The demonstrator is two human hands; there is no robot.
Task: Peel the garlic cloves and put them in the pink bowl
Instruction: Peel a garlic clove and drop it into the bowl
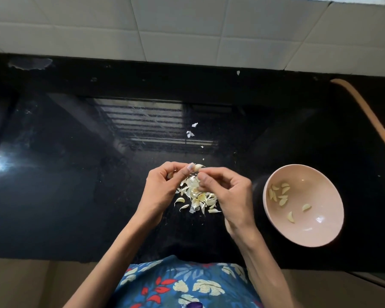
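Holding garlic clove (197, 167), pink bowl (320, 196) beside

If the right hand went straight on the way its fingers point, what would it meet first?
The garlic clove pinched in the left hand; the right hand looks nearly touching it, though depth is unclear.

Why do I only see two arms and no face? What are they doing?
The camera sits on the person's head and looks down, so you see only their own arms and flowery shirt. There is no robot, just two bare hands. The left hand holds a garlic clove, and the right hand picks at its skin. Under them, on the black counter, lies a pile of papery skins. To the right stands a pink bowl with peeled cloves already inside.
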